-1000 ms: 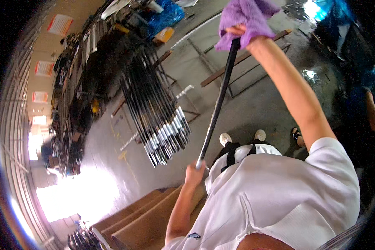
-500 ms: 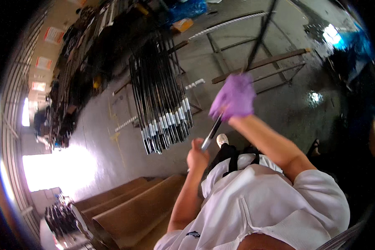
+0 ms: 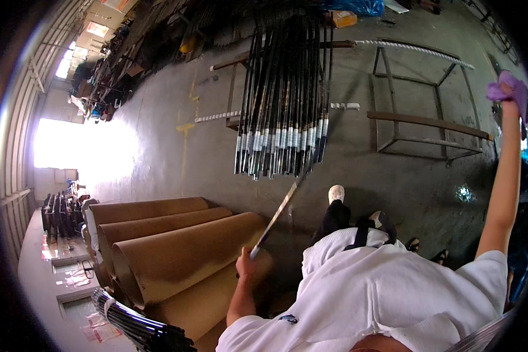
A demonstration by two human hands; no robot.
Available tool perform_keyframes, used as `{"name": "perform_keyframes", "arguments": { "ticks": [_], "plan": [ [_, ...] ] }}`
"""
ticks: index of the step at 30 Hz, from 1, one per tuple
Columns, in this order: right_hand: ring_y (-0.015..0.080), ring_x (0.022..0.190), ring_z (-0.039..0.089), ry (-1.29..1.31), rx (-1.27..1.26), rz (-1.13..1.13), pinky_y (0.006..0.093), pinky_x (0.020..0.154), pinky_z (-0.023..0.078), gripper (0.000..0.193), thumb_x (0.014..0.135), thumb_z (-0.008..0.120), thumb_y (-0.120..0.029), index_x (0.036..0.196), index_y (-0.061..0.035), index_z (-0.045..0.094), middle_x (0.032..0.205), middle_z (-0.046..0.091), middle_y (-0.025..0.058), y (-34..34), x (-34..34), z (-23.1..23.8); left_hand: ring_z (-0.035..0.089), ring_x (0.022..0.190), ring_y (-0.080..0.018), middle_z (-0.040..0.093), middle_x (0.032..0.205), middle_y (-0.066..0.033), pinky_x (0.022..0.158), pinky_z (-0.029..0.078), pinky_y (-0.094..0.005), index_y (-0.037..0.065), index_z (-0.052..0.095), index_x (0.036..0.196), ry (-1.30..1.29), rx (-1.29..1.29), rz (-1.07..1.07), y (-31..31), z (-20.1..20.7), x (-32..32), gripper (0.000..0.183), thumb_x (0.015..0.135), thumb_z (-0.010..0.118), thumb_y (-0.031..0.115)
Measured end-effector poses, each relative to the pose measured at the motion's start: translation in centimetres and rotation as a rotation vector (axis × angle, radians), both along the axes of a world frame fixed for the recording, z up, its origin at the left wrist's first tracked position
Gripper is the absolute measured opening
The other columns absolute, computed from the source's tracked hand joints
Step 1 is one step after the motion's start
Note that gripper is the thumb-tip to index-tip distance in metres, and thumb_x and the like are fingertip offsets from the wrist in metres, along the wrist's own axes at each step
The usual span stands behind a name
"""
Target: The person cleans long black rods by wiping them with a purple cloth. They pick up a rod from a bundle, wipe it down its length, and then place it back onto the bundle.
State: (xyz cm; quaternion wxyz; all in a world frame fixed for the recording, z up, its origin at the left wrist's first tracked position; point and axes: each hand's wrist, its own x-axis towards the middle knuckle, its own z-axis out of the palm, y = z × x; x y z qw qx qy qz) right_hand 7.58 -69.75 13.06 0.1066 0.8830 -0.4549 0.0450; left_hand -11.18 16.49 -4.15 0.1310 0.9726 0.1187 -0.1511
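My left hand (image 3: 246,265) is wrapped round the near end of a long thin rod (image 3: 276,217), which slants up and away to the right. Its near part looks pale and striped; farther on it darkens and blurs beside the bundle, so its far end cannot be made out. Stretched far out to the right, my right hand (image 3: 508,101) is closed on a bunched purple cloth (image 3: 513,91), well apart from the rod. Ahead of me, many black rods (image 3: 284,100) with white bands near their close ends lie side by side across a stand.
Large brown rolls (image 3: 188,252) lie at the left. A metal frame stand with a wooden bar (image 3: 431,124) is at the right, and a bundle of dark rods (image 3: 138,322) sits at the lower left. More rods and materials (image 3: 141,53) line the far left.
My right hand has swung away from the rod, far out to the right with the purple cloth. My left hand has moved left and down, still holding the rod. The view has turned.
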Motion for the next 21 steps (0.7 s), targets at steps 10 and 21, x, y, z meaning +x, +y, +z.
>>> {"name": "perform_keyframes", "arguments": {
  "ticks": [10, 21],
  "plan": [
    [0.0238, 0.083, 0.056, -0.136, 0.587, 0.606, 0.0319, 0.072, 0.047, 0.030, 0.081, 0.050, -0.032, 0.103, -0.0130, 0.056, 0.104, 0.056, 0.0062, 22.1, 5.3, -5.8, 0.056, 0.078, -0.0399, 0.060, 0.080, -0.0187, 0.065, 0.043, -0.0474, 0.006, 0.049, 0.081, -0.118, -0.120, 0.275, -8.8, -7.2, 26.6, 0.042, 0.079, 0.053, 0.048],
    [0.0229, 0.066, 0.055, -1.193, 1.650, -0.515, 0.0341, 0.046, 0.043, 0.029, 0.087, 0.045, -0.031, 0.098, -0.0050, 0.053, 0.093, 0.060, 0.0090, 21.7, -4.5, -16.4, 0.057, 0.080, -0.0370, 0.061, 0.084, -0.0154, 0.066, 0.045, -0.0463, 0.011, 0.053, 0.090, -0.150, 0.058, 0.367, -2.2, -15.0, 44.4, 0.035, 0.081, 0.052, 0.045]
  ]
}}
